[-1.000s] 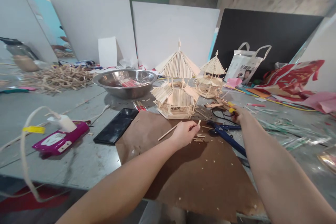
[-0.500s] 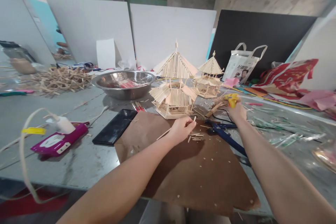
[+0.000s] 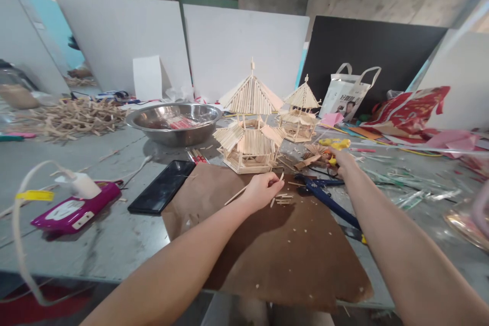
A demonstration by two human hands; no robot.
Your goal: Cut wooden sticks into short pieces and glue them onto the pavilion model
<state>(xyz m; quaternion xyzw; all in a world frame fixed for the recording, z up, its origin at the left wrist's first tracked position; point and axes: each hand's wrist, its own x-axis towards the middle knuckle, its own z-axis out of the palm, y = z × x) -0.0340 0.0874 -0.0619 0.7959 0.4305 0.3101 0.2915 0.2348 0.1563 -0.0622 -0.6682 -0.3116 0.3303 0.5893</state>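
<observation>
My left hand (image 3: 263, 191) is closed in a pinch over the brown board (image 3: 290, 249), with a short wooden stick (image 3: 281, 177) at its fingertips. A longer thin stick (image 3: 235, 196) shows on the wrist side of that hand. Several cut stick pieces (image 3: 283, 198) lie just right of it. My right hand (image 3: 346, 163) is closed around a yellow glue gun (image 3: 334, 143), nozzle pointing left, near some brown scraps (image 3: 311, 158). Behind the board stands a two-tier stick pavilion (image 3: 250, 137); a smaller pavilion (image 3: 300, 114) is behind it to the right.
Blue-handled pliers (image 3: 328, 201) lie by my right forearm. To the left are a black phone (image 3: 162, 187), a purple power strip (image 3: 78, 209) with a looping cable, a metal basin (image 3: 171, 135) and a wood-piece pile (image 3: 76, 117). Plastic wrappers (image 3: 412, 193) lie at right.
The glue gun in my right hand has turned from pointing toward the back to lying sideways, its nozzle to the left. My left hand keeps its pinch; the view has shifted slightly.
</observation>
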